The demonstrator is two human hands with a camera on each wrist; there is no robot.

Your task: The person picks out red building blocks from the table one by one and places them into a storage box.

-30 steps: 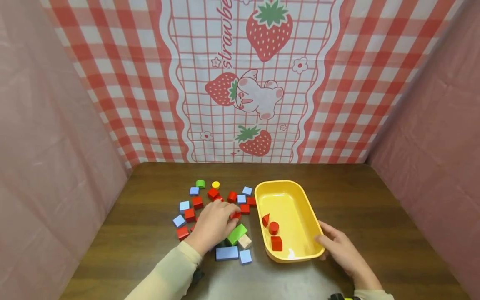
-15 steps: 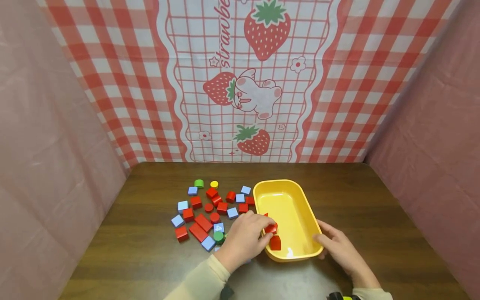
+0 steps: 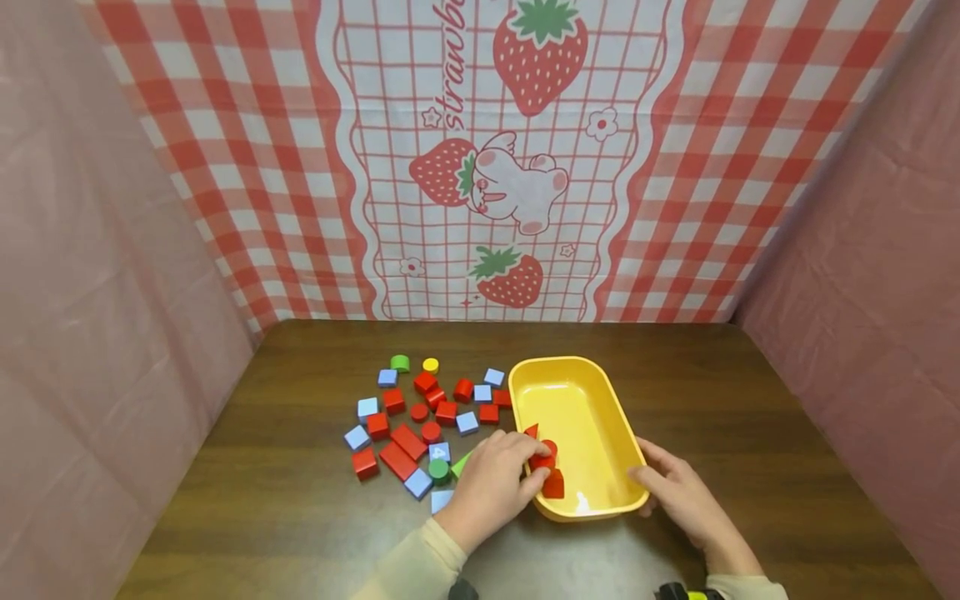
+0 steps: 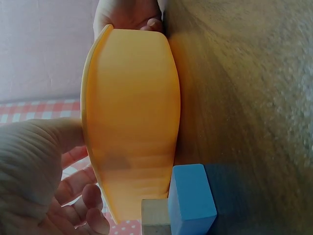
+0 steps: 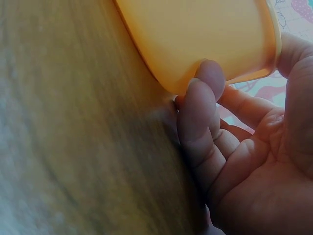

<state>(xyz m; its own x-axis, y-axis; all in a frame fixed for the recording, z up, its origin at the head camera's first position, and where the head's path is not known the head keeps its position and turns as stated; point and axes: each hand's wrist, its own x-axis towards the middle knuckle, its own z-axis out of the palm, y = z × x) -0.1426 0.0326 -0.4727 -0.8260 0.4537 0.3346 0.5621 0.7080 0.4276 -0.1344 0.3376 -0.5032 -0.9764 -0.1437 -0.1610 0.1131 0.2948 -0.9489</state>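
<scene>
Covering part of the red blocks [image 3: 554, 485] in the yellow tray [image 3: 592, 417] on the table [image 3: 255, 517], the left hand [image 3: 495, 477], grip unclear, half-hides a light-green block [image 3: 461, 466]; the right hand [image 3: 681, 497] pinches the tray's near-right rim

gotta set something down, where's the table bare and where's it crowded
Bare: the table right of the yellow tray and right hand; also the strip left of the scattered blocks. Crowded: left of the tray, among the blocks and around the left hand.

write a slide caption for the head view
Left hand over red blocks in a yellow tray that the right hand holds, with loose coloured blocks on the table.
</scene>
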